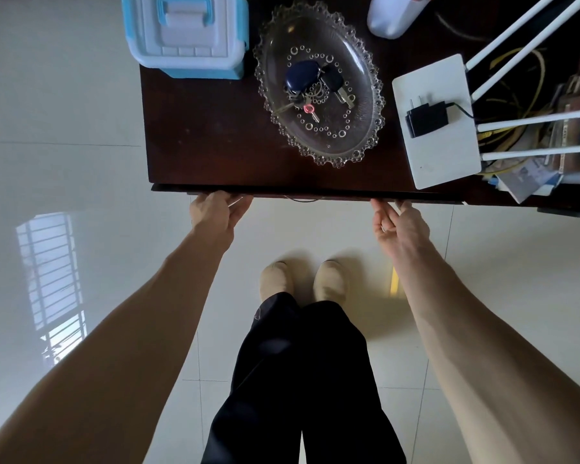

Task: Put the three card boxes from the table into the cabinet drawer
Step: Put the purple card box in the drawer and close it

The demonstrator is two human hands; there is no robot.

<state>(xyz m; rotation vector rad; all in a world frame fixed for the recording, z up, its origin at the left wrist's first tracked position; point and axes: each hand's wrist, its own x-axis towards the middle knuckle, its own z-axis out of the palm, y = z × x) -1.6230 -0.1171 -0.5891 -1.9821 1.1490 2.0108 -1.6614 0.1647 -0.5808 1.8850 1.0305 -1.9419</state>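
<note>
Pale cream floor tiles (81, 128) fill most of the view, glossy, with thin grout lines. On the left, the floor mirrors a bright barred window (49, 283) as a soft reflection. A dark brown wooden cabinet top (208, 128) stands at the upper middle, its front edge running straight across. Daylight is soft and even, with faint shadows on the tiles below that edge.
</note>
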